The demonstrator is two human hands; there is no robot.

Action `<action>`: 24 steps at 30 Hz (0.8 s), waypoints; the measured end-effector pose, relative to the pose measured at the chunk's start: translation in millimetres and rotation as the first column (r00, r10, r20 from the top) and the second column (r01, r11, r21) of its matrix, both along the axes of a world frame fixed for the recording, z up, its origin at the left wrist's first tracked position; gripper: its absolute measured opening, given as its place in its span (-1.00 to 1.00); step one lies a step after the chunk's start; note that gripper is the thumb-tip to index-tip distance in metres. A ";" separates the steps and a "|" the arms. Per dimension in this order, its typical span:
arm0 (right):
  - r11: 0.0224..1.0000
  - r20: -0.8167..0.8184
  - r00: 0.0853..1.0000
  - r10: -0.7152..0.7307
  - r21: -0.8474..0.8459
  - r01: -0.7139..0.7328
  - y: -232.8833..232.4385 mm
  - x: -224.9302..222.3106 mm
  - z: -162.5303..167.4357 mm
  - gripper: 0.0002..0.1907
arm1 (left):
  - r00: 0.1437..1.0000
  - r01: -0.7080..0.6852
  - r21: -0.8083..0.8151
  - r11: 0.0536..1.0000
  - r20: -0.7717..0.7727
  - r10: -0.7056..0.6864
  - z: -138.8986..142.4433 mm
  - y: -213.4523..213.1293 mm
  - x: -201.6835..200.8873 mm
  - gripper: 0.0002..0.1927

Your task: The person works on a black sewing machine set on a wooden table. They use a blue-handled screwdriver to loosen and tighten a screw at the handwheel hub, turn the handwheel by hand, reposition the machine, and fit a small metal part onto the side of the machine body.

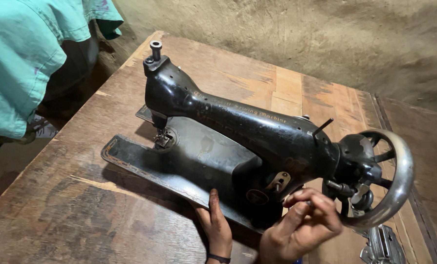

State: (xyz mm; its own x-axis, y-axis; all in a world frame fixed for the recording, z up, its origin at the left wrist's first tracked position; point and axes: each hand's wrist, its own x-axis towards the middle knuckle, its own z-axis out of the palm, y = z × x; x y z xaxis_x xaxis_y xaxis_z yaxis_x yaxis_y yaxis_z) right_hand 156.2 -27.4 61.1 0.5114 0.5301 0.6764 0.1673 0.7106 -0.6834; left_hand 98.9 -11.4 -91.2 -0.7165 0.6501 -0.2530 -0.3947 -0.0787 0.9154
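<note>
Right hand (299, 227), fingers pinched together at the black sewing machine (238, 142) near its handwheel (394, 176). Left hand (216, 227) flat, fingers spread, against the base edge. Machine's long axis runs diagonally across the bench (72, 195), needle end pointing away from both grips.

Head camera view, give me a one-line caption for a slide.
Two hands, left hand and right hand, steady a black sewing machine on a wooden table.

Black cast-iron sewing machine (238, 142) sitting on worn wooden tabletop (81, 205); left hand (216, 227) bracing its base, right hand (301, 227) reaching near silver handwheel (397, 181).
</note>
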 end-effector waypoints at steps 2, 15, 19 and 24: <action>0.997 0.113 0.992 -0.048 -0.060 0.055 0.2 3.1 -5.1 -0.75 | 0.999 0.027 0.024 0.999 0.018 -0.027 -3.4 1.6 -1.1 -0.44; 0.956 0.564 0.800 -0.203 -0.063 0.287 -0.7 14.3 8.0 -0.68 | 0.994 -0.001 0.148 0.989 0.109 -0.016 -11.8 4.5 -0.7 -0.39; 0.958 0.559 0.806 -0.198 -0.064 0.279 -1.9 13.5 10.4 -0.71 | 1.000 0.030 0.054 0.998 -0.009 -0.029 -13.7 1.5 -0.7 -0.43; 0.970 0.598 0.781 -0.179 -0.028 0.243 -0.6 20.5 13.2 -0.72 | 0.998 0.003 0.190 0.982 0.056 -0.014 -10.6 3.1 -0.8 -0.44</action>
State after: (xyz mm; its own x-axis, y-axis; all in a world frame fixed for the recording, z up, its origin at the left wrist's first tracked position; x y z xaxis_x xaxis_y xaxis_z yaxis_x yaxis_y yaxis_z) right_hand 176.7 -28.0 74.3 0.1396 0.5359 0.8327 0.6962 0.5448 -0.4674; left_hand 98.1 -8.3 -101.8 -0.6986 0.6962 -0.1653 -0.4475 -0.2448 0.8601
